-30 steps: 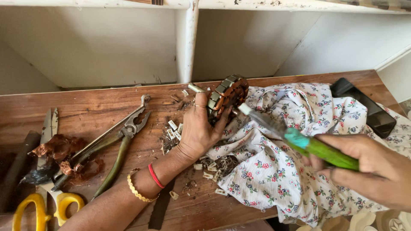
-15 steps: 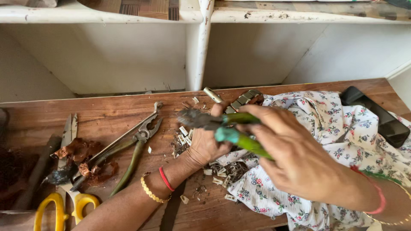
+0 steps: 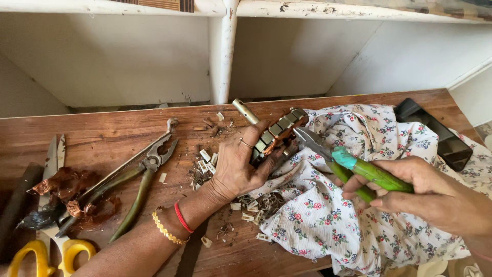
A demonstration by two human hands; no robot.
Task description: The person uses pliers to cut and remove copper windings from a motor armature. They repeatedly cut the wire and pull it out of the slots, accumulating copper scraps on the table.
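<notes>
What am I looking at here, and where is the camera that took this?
There is no machine: these are a person's two bare hands, filmed by a camera worn on the head and looking down at a wooden workbench. The left hand, with bangles at the wrist, holds down a small motor core with a metal shaft, which rests at the edge of a flowered cloth. The right hand grips green-handled pliers, their nose right at the core. Small pale chips lie scattered around. To the left lie a second pair of pliers, a clump of copper wire and yellow-handled scissors. A dark phone lies at the far right.
</notes>
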